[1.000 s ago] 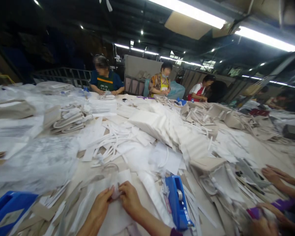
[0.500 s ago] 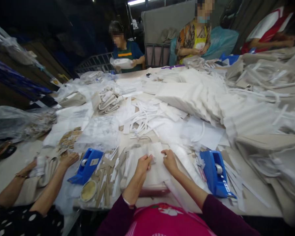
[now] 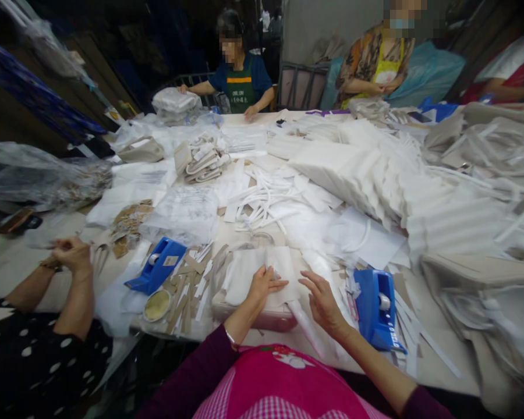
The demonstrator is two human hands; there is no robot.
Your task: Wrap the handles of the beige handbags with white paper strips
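Cluttered surface, dark room at back left: co-worker's hands together, blue tape dispenser, strips, bag at near edge under white sheet, left hand on sheet, fingers extended, unclenched; right hand released beside bag; second dispenser, teal plastic far right

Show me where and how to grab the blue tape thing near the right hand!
Probably grip the blue tape dispenser by its two long sides, from above: it looks long and narrow, its top is uncovered, and the roll sits between.
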